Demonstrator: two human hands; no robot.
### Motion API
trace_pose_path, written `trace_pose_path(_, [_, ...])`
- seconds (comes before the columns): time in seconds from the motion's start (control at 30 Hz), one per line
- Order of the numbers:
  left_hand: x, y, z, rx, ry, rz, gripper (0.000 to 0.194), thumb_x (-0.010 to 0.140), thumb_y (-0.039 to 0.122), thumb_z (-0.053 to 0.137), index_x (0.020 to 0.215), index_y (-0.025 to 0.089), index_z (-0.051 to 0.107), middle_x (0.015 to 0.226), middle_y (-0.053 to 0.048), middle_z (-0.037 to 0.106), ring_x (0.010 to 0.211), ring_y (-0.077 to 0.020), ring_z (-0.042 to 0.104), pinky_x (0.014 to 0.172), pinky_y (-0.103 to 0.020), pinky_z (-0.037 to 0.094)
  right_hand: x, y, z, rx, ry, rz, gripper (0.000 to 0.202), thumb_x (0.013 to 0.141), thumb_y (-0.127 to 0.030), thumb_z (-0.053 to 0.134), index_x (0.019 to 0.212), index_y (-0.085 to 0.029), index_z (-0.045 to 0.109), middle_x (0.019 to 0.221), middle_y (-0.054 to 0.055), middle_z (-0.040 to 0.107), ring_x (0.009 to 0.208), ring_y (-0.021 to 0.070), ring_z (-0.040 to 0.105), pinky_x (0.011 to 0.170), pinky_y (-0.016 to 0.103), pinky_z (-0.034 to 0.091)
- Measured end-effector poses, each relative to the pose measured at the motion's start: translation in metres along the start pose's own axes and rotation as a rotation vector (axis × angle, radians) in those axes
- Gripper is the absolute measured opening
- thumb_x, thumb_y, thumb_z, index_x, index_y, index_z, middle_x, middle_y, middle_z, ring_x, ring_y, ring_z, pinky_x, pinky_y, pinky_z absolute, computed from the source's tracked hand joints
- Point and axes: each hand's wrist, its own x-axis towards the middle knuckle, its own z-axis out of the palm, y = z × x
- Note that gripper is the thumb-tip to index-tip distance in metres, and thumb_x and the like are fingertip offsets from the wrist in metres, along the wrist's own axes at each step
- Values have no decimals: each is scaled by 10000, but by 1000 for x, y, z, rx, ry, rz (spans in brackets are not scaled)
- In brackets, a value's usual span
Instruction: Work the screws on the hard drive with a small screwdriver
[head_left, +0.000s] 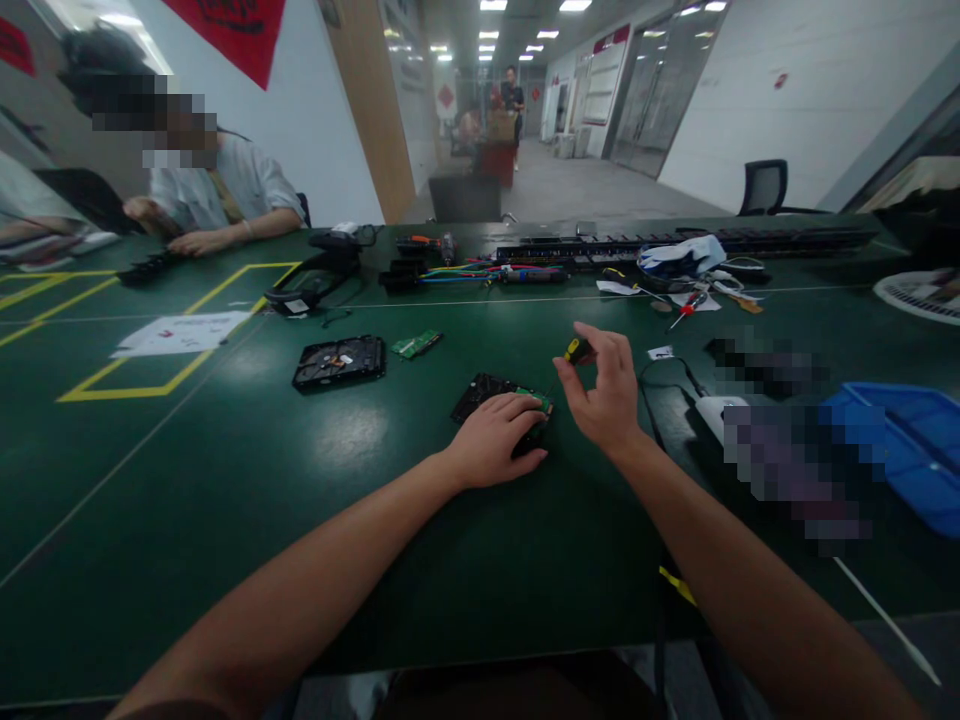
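Note:
My left hand lies over a black hard drive, fingers across its top and thumb along the near side, gripping it. A green circuit board shows on the drive beside my fingertips; the rest is under the hand. Just to the right, my right hand pinches the yellow-and-black handle of a small screwdriver between thumb and fingers. Its thin shaft slants down toward the board, and I cannot tell whether the tip touches. Farther left sit another hard drive and a loose green circuit board.
A blue basket stands at the right, near a white power strip. Along the back lie coloured cables, a power drill and a red screwdriver. A co-worker sits at the far left.

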Motion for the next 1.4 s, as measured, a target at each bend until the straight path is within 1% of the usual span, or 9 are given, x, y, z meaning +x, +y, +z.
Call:
trace_pose_path(0.07, [0,0,0,-2,3,3,488,955,458,679,1362,200,606,1454,-132,624,1377,-324,576,1191,-521,466,1,0,-1,-14,6,-5,494,1003,-284,622,1483,-329,512,1240,98,633,1068,270,637,914,498,606])
trace_pose_path(0.27, [0,1,-1,3,-9,-3,487,960,458,677,1362,194,605,1461,-132,620,1375,-324,574,1186,-519,470,-1,1,0,53,-52,32,502,1044,-233,505,1535,-308,437,1346,114,653,1066,259,692,964,503,594])
trace_pose_path(0.57, [0,0,-1,-5,6,1,491,955,458,681,1368,204,601,1462,-135,616,1380,-324,574,1189,-530,465,2,-4,-4,-21,41,-19,461,963,-300,725,1398,-321,570,1159,74,644,996,242,642,829,437,613])
trace_pose_path(0.73, [-1,0,0,-15,2,-2,498,949,452,687,1377,215,595,1462,-129,616,1394,-324,565,1188,-535,468,2,-5,-4,-58,70,-17,415,970,-289,717,1369,-344,616,1132,70,622,993,239,655,846,442,623])
trace_pose_path(0.9, [0,0,0,-7,-1,-4,491,951,455,688,1361,198,606,1455,-138,620,1386,-321,570,1190,-523,468,-1,-3,-1,-13,12,-25,499,1028,-231,568,1513,-333,503,1290,92,682,1115,266,688,974,505,608])
trace_pose_path(1.07, [0,1,-2,-2,-7,-7,488,955,454,684,1363,199,604,1454,-131,621,1379,-319,573,1188,-524,469,-4,0,1,27,-34,3,579,1044,-219,506,1602,-312,385,1459,118,637,1085,257,727,976,512,615])
trace_pose_path(1.13, [0,2,-2,-6,-4,-7,482,956,453,683,1363,206,604,1456,-130,620,1384,-321,572,1186,-530,471,-3,-1,0,19,-30,6,573,1032,-235,547,1583,-309,408,1421,118,654,1077,259,720,960,508,619])
trace_pose_path(1.3, [0,1,-1,-8,4,-1,489,955,457,682,1363,198,606,1461,-133,618,1388,-326,569,1195,-522,464,2,-5,-4,-49,65,-3,451,977,-279,681,1415,-322,585,1156,77,671,992,245,676,877,463,622])
trace_pose_path(1.4, [0,1,-1,-21,2,2,490,953,455,684,1368,209,604,1460,-132,616,1386,-320,570,1191,-520,466,2,-3,-4,-47,55,-1,448,991,-257,649,1428,-324,577,1177,80,675,971,239,675,864,454,620])
